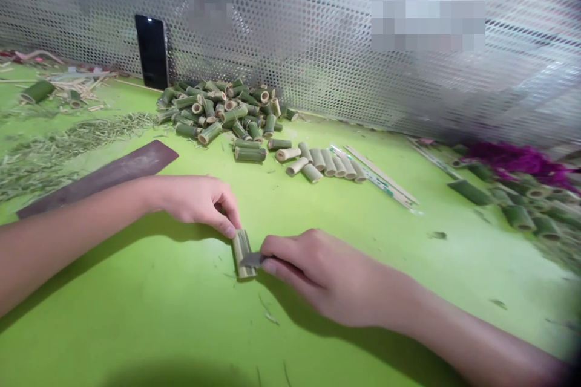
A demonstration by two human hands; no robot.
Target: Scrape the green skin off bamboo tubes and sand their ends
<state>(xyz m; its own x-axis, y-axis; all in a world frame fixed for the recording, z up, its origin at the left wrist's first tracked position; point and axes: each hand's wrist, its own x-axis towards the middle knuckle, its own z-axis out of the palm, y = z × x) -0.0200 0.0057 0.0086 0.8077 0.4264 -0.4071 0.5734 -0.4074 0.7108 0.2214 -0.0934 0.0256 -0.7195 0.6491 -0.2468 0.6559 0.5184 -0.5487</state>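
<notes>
A short bamboo tube [241,248], partly pale with green streaks left on its skin, stands out against the green tabletop. My left hand [204,205] pinches its far end between thumb and fingers. In my right hand [322,272] is a small knife [252,260], its grey blade laid against the near part of the tube. Most of the knife's handle is hidden inside my fist. A few thin green shavings [271,318] lie on the table just in front of the tube.
A heap of green bamboo tubes [233,113] and several pale scraped tubes [339,167] lie beyond my hands. A phone [152,51] leans on a perforated metal panel [313,30]. A brown strip [104,178] and shavings [82,139] lie left; more bamboo [517,217] and purple fluff [521,163] right.
</notes>
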